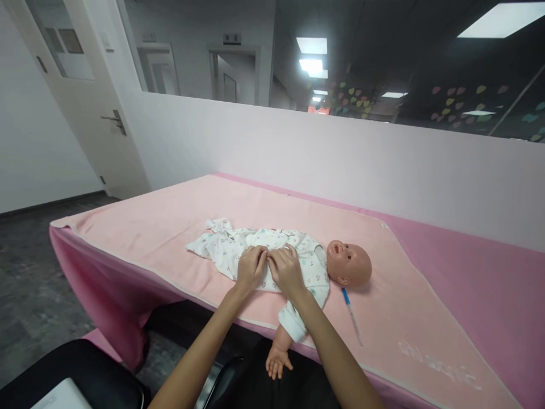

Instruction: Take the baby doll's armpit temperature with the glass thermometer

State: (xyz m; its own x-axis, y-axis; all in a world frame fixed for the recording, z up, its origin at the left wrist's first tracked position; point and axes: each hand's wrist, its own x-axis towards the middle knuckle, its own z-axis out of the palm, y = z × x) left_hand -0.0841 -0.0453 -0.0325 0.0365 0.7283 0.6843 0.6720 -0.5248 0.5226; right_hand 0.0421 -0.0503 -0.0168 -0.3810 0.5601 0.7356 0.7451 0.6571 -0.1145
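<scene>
A baby doll (347, 262) in a white printed romper (232, 245) lies on its back on a pink towel (170, 221), head to the right. My left hand (251, 268) and my right hand (286, 269) rest side by side on the doll's belly, fingers curled and pinching the romper's front fabric where the two hands meet. One bare doll arm (279, 352) hangs over the table's near edge, just beside my right forearm.
A thin blue-tipped thermometer or syringe (351, 314) lies on the towel by the doll's head. The table (489, 278) has a darker pink cover and stands against a white half-wall. A dark chair (85, 369) sits at lower left; a door (80, 85) stands behind.
</scene>
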